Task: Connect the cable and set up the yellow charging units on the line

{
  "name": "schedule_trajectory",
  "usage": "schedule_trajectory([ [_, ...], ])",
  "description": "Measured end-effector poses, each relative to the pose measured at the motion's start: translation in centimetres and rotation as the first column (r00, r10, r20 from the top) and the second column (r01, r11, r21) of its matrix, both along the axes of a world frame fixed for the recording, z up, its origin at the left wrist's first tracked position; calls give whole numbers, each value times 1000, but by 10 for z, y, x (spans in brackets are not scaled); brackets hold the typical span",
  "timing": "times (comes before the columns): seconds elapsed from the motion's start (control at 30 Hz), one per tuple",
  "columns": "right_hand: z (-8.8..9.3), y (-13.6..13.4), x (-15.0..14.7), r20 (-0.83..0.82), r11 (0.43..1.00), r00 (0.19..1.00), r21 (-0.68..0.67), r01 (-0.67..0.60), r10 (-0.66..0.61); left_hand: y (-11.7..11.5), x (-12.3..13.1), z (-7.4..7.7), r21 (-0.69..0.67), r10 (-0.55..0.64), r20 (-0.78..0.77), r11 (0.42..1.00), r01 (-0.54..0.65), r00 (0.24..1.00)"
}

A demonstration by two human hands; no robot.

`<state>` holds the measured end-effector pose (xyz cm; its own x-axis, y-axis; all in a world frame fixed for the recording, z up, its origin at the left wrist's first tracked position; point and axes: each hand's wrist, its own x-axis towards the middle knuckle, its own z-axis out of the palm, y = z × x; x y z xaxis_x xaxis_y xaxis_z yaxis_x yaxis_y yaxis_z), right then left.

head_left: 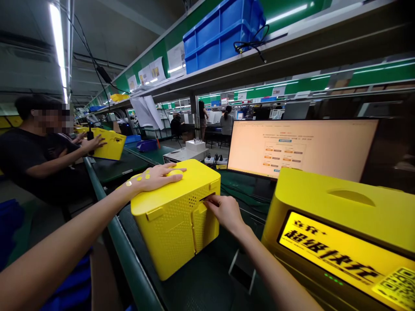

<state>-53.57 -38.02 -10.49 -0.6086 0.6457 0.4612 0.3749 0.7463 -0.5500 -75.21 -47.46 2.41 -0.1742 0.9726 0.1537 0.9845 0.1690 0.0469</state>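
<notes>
Holding the yellow box (171, 224), in the middle of the frame near the counter (207, 280) edge, under the flat, released left hand (158, 176), with fingertips of the right hand (225, 211) at its side slot (205, 199), grip there unclear; perhaps sliding off the edge under a too hard push.

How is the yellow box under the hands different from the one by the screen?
The touched box shows a dotted side; the labelled box shows a shiny panel with writing. The left hand and right hand touch the touched box; nothing touches the labelled box. Both are yellow.
</notes>
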Motion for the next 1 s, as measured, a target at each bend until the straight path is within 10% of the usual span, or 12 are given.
schedule_trajectory([
  [0.77, -4, -22, 1, 126, 975, 968, 76, 208, -217, -2, 4, 2, -70, -49, 158, 996, 61, 986],
  [0.9, -23, -51, -8, -8, 957, 999, -289, 29, -33, -1, 5, 0, -57, -66, 164, 995, 77, 984],
  [1.0, -24, -68, -22, -233, 761, 959, -591, -269, 159, 3, 4, 1, -58, -68, 154, 995, 78, 986],
])
